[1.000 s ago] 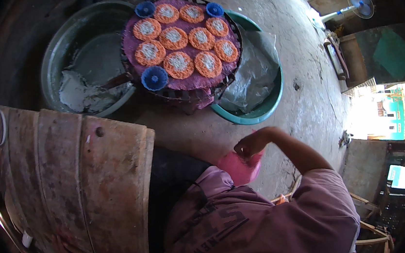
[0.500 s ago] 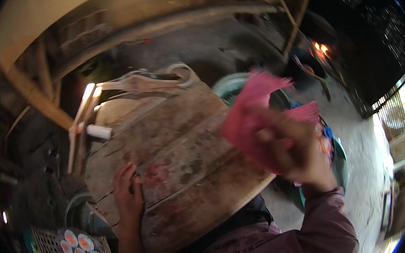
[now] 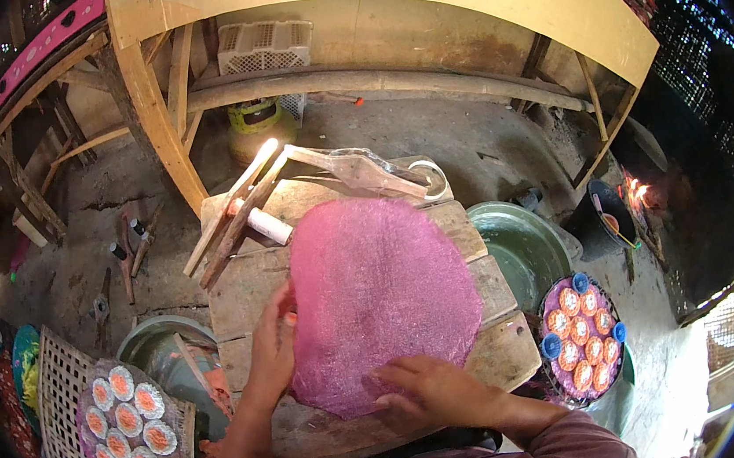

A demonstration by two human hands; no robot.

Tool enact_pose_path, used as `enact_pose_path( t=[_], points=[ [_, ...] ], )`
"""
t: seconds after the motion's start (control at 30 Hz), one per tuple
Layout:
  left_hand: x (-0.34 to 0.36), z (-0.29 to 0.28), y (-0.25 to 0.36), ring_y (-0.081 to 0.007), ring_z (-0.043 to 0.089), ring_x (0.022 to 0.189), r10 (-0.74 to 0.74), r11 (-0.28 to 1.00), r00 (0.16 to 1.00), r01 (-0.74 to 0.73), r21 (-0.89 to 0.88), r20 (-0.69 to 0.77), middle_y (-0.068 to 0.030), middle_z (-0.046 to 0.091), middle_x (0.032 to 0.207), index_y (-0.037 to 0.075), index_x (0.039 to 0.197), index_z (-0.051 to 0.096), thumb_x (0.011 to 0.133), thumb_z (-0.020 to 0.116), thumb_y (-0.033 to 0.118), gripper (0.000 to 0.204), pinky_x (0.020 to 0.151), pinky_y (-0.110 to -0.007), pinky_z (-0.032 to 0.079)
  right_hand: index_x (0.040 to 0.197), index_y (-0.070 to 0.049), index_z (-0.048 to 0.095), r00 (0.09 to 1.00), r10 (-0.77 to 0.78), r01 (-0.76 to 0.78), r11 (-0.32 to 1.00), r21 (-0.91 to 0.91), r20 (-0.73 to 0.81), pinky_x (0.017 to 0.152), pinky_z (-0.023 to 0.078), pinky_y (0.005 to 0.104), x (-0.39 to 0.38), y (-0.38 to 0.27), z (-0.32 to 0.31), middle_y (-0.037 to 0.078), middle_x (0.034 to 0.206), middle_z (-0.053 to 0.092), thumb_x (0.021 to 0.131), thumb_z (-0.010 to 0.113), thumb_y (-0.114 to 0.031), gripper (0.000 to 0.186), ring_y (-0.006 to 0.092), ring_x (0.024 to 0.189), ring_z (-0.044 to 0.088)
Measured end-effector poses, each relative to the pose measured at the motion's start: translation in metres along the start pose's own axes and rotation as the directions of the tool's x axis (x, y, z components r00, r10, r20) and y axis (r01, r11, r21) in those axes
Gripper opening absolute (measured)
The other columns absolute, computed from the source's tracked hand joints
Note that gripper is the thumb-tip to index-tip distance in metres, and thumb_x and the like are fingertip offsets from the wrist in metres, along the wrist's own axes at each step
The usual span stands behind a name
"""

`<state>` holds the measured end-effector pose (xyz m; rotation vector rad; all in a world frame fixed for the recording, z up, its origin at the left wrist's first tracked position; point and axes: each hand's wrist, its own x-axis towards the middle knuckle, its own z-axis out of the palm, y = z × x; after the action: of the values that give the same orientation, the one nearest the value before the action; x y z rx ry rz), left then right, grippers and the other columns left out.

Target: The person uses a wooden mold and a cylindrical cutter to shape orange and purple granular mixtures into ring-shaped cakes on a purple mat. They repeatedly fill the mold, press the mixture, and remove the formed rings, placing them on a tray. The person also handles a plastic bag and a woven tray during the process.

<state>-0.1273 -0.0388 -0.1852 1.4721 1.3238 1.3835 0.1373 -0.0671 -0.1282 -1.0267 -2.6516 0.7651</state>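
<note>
A thin pink, round-edged mesh sheet (image 3: 381,281) lies spread over the worn wooden table (image 3: 503,357) in front of me. My right hand (image 3: 436,390) rests on its near right edge with fingers stretched over it. At its left edge is my left hand (image 3: 268,353), fingers apart and touching or just beside the rim. A white cylinder (image 3: 269,226) lies beyond that hand, next to two wooden sticks (image 3: 238,224). A wooden paddle-like tool (image 3: 353,173) and a pale ring (image 3: 429,179) lie at the table's far edge.
A green basin of water (image 3: 519,250) and a round tray of orange-and-white discs (image 3: 583,341) stand at right. At left are another basin (image 3: 144,343) and a woven rack (image 3: 62,408) with similar discs. A fire (image 3: 637,191) burns beyond a dark bucket (image 3: 600,215).
The pink sheet, earlier lifted and bunched in my right hand, now lies spread on the table. My right hand has come down and left onto it. The view has shifted.
</note>
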Motion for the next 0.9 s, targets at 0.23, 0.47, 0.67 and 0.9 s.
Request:
enact_pose_path(
  t=[0.23, 0.47, 0.67, 0.9],
  points=[
    [0.011, -0.021, -0.002, -0.0315, 0.043, 0.129, 0.102, 0.984, 0.963, -0.061, 0.166, -0.249, -0.0162, 0.043, 0.142, 0.003, 0.142, 0.038, 0.098, 0.047, 0.043, 0.059, 0.107, -0.042, 0.032, 0.123, -0.012, 0.058, 0.997, 0.024, -0.044, 0.953, -0.3, -0.07, 0.101, 0.035, 0.0512, -0.013, 0.042, -0.003, 0.014, 0.128, 0.053, 0.085, 0.066, -0.029, 0.041, 0.0352, 0.122, 0.045],
    [-0.016, 0.03, 0.027, -0.0351, 0.026, 0.141, 0.206, 0.485, 0.941, -0.337, 0.807, 0.269, -0.0115, 0.034, 0.151, 0.018, 0.141, 0.045, 0.087, 0.062, 0.045, 0.063, 0.111, -0.062, 0.016, 0.128, -0.014, 0.055, 0.995, 0.051, -0.072, 0.959, -0.274, -0.081, 0.108, 0.029, 0.0549, -0.003, 0.048, -0.034, 0.017, 0.135, 0.046, 0.086, 0.067, -0.031, 0.047, 0.0407, 0.129, 0.039],
    [-0.015, 0.055, 0.017, -0.0391, 0.022, 0.142, 0.017, 0.491, 0.925, -0.339, 0.802, 0.381, -0.0138, 0.031, 0.153, 0.016, 0.144, 0.041, 0.082, 0.059, 0.062, 0.079, 0.112, -0.065, 0.01, 0.146, -0.012, 0.036, 0.975, -0.141, 0.062, 0.916, -0.397, -0.174, 0.114, 0.014, 0.0577, 0.068, 0.069, -0.012, 0.02, 0.152, 0.028, 0.09, 0.057, -0.05, 0.071, 0.0432, 0.142, 0.022],
    [-0.018, 0.053, 0.005, -0.0414, 0.02, 0.143, -0.012, 0.437, 0.912, -0.365, 0.822, 0.411, -0.0159, 0.027, 0.154, 0.013, 0.145, 0.04, 0.085, 0.05, 0.066, 0.08, 0.111, -0.067, 0.005, 0.136, -0.007, 0.049, 0.967, -0.211, 0.13, 0.889, -0.439, -0.141, 0.11, 0.023, 0.059, 0.083, 0.118, -0.012, 0.022, 0.145, 0.04, 0.095, 0.046, -0.048, 0.058, 0.0386, 0.132, 0.04]
  ],
)
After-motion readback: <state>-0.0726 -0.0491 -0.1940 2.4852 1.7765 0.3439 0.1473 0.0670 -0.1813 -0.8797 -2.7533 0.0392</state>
